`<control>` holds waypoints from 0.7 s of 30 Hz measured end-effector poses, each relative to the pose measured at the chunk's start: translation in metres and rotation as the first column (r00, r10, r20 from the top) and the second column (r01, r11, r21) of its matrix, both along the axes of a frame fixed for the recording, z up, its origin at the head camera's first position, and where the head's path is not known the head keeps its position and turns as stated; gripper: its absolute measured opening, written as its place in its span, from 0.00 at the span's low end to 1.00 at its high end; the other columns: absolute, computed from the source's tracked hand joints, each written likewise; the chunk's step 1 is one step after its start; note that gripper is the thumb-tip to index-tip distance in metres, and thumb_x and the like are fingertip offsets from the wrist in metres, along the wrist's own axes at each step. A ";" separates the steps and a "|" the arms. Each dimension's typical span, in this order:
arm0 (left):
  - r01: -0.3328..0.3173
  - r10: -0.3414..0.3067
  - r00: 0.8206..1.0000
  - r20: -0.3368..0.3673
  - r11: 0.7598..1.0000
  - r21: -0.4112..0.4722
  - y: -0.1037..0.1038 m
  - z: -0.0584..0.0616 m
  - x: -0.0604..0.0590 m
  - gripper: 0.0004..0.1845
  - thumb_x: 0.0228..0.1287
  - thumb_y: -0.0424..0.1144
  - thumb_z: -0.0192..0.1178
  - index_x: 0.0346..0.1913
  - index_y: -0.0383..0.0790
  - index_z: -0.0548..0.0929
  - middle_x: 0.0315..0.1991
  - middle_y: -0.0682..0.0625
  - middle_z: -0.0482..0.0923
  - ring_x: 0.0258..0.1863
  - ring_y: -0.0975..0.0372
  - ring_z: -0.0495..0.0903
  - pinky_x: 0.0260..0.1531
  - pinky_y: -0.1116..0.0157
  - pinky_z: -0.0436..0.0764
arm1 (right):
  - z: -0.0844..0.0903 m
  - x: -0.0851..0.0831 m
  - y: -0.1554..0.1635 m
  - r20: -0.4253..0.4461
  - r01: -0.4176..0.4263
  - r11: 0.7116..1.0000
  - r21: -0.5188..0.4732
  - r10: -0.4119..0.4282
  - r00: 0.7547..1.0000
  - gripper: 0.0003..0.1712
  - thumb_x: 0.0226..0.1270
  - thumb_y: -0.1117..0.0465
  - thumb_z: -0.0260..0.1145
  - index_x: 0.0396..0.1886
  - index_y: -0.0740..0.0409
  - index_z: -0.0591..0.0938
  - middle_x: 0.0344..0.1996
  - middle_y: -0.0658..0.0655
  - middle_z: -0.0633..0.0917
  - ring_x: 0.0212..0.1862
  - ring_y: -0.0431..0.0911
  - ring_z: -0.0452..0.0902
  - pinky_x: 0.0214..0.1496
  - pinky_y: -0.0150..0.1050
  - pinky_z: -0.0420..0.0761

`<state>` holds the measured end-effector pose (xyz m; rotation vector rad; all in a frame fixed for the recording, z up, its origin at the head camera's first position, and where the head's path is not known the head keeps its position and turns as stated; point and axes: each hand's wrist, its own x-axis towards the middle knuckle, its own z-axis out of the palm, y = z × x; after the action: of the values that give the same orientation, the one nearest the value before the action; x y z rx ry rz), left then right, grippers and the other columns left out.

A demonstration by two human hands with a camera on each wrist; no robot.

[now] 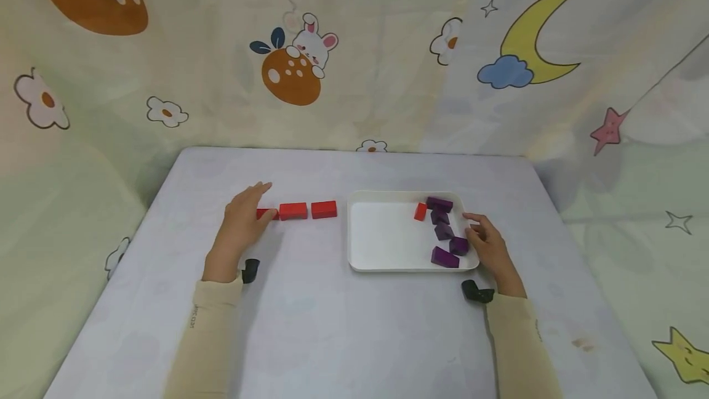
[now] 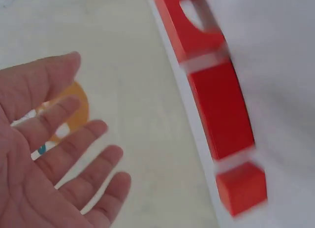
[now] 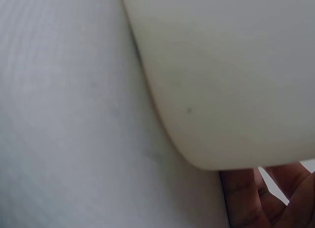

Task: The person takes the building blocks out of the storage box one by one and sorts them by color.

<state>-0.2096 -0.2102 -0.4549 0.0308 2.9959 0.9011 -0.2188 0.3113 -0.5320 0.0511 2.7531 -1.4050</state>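
Observation:
My left hand (image 1: 240, 220) hovers by the left end of a row of red blocks, fingers spread, holding nothing. It partly covers the leftmost red block (image 1: 267, 213); beside that lie a middle red block (image 1: 293, 212) and a right red block (image 1: 324, 209). In the left wrist view, one red block (image 2: 179, 28) has a curved cutout, and the left hand (image 2: 54, 154) shows its bare palm. My right hand (image 1: 490, 248) is at the right side of a white tray (image 1: 382, 233), its loosely bent fingers by the rim. Much of this hand is hidden in the right wrist view.
Inside the tray, several purple blocks (image 1: 445, 257) line the right side, with a small red block (image 1: 421, 212) near them. A white cloth covers the table (image 1: 332, 331). Patterned fabric (image 1: 382, 79) hangs behind the table. Dark wrist devices (image 1: 477, 292) sit near both cuffs.

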 end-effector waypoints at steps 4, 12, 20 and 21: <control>0.103 -0.103 0.995 -0.004 0.985 0.136 0.036 0.002 -0.004 0.35 0.76 0.36 0.68 0.82 0.42 0.70 0.81 0.38 0.66 0.81 0.40 0.62 0.77 0.36 0.65 | 0.000 0.000 0.000 -0.004 -0.005 1.000 -0.001 0.005 1.000 0.26 0.88 0.63 0.53 0.80 0.62 0.70 0.67 0.80 0.78 0.66 0.71 0.79 0.69 0.65 0.78; 0.310 -0.315 0.949 -0.028 0.908 0.281 0.112 0.010 -0.023 0.32 0.72 0.39 0.74 0.76 0.45 0.78 0.75 0.44 0.76 0.76 0.46 0.72 0.74 0.43 0.74 | 0.001 0.000 0.000 -0.010 0.000 1.000 0.005 0.000 1.000 0.25 0.88 0.63 0.54 0.78 0.62 0.71 0.65 0.79 0.80 0.63 0.69 0.81 0.64 0.57 0.82; 0.415 -0.424 0.903 -0.067 0.822 0.390 0.160 -0.002 -0.050 0.30 0.71 0.37 0.74 0.74 0.42 0.81 0.71 0.46 0.81 0.71 0.47 0.77 0.72 0.48 0.77 | 0.001 0.001 0.000 -0.004 -0.001 1.000 -0.004 0.000 1.000 0.25 0.88 0.62 0.55 0.79 0.62 0.72 0.65 0.79 0.80 0.63 0.68 0.81 0.64 0.57 0.82; 0.426 -0.433 0.898 -0.074 0.814 0.394 0.165 -0.004 -0.054 0.29 0.71 0.37 0.74 0.73 0.42 0.81 0.70 0.46 0.81 0.71 0.49 0.78 0.73 0.50 0.77 | 0.001 0.002 0.001 -0.002 0.001 1.000 -0.005 -0.001 1.000 0.25 0.88 0.62 0.55 0.79 0.61 0.72 0.65 0.79 0.80 0.63 0.68 0.81 0.64 0.57 0.82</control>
<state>-0.2633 -0.0456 -0.4593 0.6703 2.5474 1.4047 -0.2173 0.3121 -0.5312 0.0512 2.7512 -1.4134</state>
